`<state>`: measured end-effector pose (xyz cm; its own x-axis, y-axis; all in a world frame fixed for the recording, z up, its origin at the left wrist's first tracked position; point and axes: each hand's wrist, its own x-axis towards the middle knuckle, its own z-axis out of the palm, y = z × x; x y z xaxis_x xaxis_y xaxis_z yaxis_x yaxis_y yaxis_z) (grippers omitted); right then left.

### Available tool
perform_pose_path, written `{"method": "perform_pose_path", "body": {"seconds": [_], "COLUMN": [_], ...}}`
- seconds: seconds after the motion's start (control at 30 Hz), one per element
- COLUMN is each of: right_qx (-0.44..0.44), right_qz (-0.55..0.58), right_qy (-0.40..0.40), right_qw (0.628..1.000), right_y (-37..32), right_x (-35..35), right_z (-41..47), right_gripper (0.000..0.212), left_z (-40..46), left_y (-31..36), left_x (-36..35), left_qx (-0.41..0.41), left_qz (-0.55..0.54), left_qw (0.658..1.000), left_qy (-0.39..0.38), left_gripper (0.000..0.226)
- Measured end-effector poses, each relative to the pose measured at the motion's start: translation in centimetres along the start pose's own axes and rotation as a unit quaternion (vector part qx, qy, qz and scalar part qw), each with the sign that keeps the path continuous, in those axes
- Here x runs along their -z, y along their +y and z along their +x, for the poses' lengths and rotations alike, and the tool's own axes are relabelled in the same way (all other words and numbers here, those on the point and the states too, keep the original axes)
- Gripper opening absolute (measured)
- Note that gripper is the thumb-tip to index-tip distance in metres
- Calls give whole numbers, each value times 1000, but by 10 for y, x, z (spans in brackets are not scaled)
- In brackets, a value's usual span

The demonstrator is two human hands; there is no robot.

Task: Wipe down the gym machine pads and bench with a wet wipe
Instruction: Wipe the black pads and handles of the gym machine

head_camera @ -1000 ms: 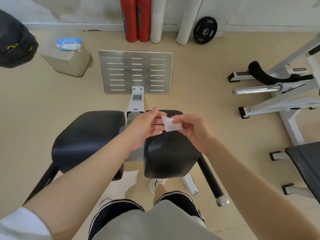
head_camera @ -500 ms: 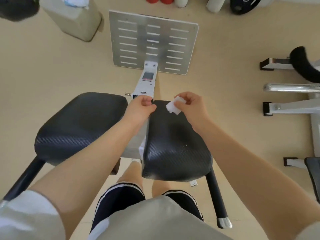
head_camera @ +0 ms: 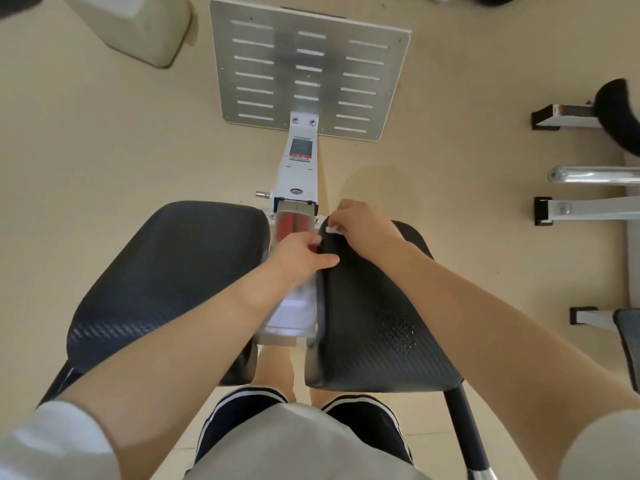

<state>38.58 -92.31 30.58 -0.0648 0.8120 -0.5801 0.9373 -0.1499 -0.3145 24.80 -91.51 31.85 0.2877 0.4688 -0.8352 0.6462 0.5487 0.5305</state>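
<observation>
Black textured vinyl on both pads, so the wet wipe should slide over it pretty easily. Right hand has it bunched under the fingers at the far inner corner of the right pad; only a small white bit pokes out, so it's basically scrunched small. Left hand is curled over the inner edge of that same pad, thumb on top, fingers tucked into the gap by the white centre frame, looks like it's steadying things. Left pad sits untouched beside it, and I'd guess it's next.

Handling-wise: the wipe weighs nothing, it's limp and damp, and it'll ball up or slip out if you only pinch a corner. Better to spread it flat under the fingers and press with the palm. The pads look firm but cushioned, so they'll take a good push, and the seams and edge near the frame probably need a fingertip run along them. Silver slotted footplate is further out on the floor, not part of the wiping
</observation>
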Motion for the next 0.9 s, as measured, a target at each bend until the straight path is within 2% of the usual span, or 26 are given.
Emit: {"method": "perform_pose_path", "body": {"seconds": [0.13,0.23,0.3,0.43,0.53,0.77,0.9], "right_qx": [-116,-188,-191,-139,-124,-278,-234], "right_qz": [-24,-12,27,100,94,88,124], "right_qy": [-18,-12,6,26,11,65,75], "right_qw": [993,982,981,985,988,954,961], "right_y": [37,49,35,-10,-11,66,48], "right_x": [3,2,-1,-8,-9,-15,-15], "right_z": [-9,-13,-5,16,22,-5,-3], "right_gripper": [25,24,23,26,26,23,25], "left_z": [1,1,1,0,0,-2,0], "left_y": [3,4,4,5,4,9,5], "left_x": [6,8,8,9,9,10,10], "left_qx": [-26,-36,-39,-44,-39,-36,-28], "left_qz": [16,24,13,15,8,-1,-12], "left_qw": [999,998,998,997,997,996,997], "left_qy": [-36,-46,-55,-62,-67,-83,-67], "left_gripper": [32,29,32,40,43,39,41]}}
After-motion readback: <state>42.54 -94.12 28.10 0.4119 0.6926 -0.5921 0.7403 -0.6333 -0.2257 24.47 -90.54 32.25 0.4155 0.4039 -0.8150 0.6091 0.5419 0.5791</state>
